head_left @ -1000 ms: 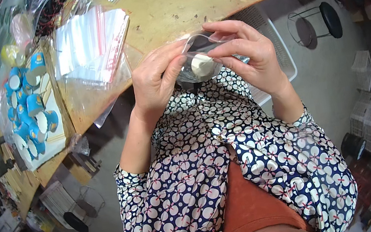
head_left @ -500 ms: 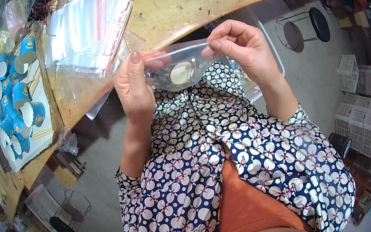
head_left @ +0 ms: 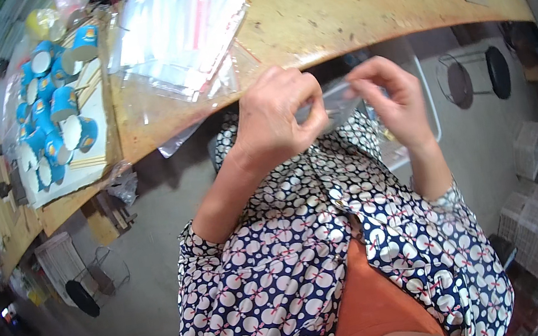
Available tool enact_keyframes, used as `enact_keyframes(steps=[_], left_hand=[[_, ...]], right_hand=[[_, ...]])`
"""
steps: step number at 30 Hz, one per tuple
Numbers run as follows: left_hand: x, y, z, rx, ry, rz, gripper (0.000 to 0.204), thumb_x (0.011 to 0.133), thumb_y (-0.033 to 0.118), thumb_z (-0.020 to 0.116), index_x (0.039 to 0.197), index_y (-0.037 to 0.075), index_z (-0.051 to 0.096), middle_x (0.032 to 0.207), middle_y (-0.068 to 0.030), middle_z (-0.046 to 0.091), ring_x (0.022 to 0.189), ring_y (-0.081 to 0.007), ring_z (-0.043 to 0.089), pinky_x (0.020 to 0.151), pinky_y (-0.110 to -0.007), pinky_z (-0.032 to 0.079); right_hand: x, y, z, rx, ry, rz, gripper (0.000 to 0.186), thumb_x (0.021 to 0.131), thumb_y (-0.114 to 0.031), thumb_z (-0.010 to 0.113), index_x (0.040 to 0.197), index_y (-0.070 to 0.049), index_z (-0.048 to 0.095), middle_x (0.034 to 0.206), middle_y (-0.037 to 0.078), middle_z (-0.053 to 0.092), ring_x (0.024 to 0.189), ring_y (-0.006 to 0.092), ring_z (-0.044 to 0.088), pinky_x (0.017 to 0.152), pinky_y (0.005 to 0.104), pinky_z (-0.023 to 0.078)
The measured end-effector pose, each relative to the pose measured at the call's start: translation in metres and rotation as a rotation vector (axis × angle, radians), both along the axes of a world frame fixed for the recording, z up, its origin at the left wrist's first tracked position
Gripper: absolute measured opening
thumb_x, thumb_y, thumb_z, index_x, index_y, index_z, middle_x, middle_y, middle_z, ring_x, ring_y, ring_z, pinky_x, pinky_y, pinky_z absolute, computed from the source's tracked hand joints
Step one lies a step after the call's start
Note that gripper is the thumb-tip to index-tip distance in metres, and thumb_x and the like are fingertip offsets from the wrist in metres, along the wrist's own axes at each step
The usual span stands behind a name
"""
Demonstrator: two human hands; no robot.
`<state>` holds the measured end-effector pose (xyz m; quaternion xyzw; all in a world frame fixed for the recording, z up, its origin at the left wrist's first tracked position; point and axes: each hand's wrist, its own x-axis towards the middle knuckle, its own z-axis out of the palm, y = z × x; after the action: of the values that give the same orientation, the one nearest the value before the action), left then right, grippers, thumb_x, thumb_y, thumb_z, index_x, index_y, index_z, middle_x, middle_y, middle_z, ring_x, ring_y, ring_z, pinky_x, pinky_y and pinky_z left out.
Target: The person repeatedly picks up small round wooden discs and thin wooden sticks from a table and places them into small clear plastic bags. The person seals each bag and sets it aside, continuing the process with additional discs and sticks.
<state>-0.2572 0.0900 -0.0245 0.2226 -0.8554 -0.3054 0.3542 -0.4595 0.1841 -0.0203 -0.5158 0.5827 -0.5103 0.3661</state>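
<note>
Hands were apart, a clear plastic bag between them, over the lap just below the table edge. Left hand was curled, thumb and forefinger clamped on the bag's near end. Right hand had its fingertips at the other end; blur, could not tell whether pinched. Stacked flat bags lay on the table, right of the blue cups. White basket stood below, beside the right hand.
</note>
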Motion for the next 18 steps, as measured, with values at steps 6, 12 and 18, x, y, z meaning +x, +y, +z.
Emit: enact_keyframes(steps=[6, 12, 18], left_hand=[[0.024, -0.009, 0.013, -0.065, -0.117, 0.004, 0.012, 0.071, 0.0, 0.068, 0.078, 0.006, 0.061, 0.075, -0.0096, 0.06, 0.073, -0.0297, 0.06, 0.067, -0.038, 0.049], [0.065, -0.1, 0.019, -0.178, -0.164, 0.622, 0.023, 0.087, 0.026, 0.077, 0.083, 0.007, 0.066, 0.082, -0.0112, 0.066, 0.078, -0.031, 0.061, 0.072, -0.044, 0.049], [0.094, -0.163, -0.002, 0.1, -0.48, 0.733, 0.028, 0.088, 0.03, 0.078, 0.088, 0.005, 0.065, 0.09, -0.0129, 0.068, 0.087, -0.0336, 0.065, 0.077, -0.044, 0.051]], right_hand=[[-0.062, 0.024, -0.009, 0.014, -0.04, -0.169, 0.005, 0.099, 0.0, 0.063, 0.101, 0.0, 0.068, 0.093, 0.002, 0.07, 0.086, 0.0093, 0.068, 0.076, 0.0222, 0.051], [-0.139, 0.056, -0.035, 0.038, 0.435, -0.433, 0.013, 0.1, -0.002, 0.062, 0.113, 0.0, 0.067, 0.101, 0.006, 0.07, 0.094, 0.0133, 0.067, 0.085, 0.0264, 0.052], [-0.121, 0.048, -0.047, 0.07, 0.784, -0.454, 0.021, 0.096, 0.0, 0.063, 0.117, -0.001, 0.066, 0.109, 0.014, 0.07, 0.096, 0.0289, 0.07, 0.085, 0.0357, 0.054]])
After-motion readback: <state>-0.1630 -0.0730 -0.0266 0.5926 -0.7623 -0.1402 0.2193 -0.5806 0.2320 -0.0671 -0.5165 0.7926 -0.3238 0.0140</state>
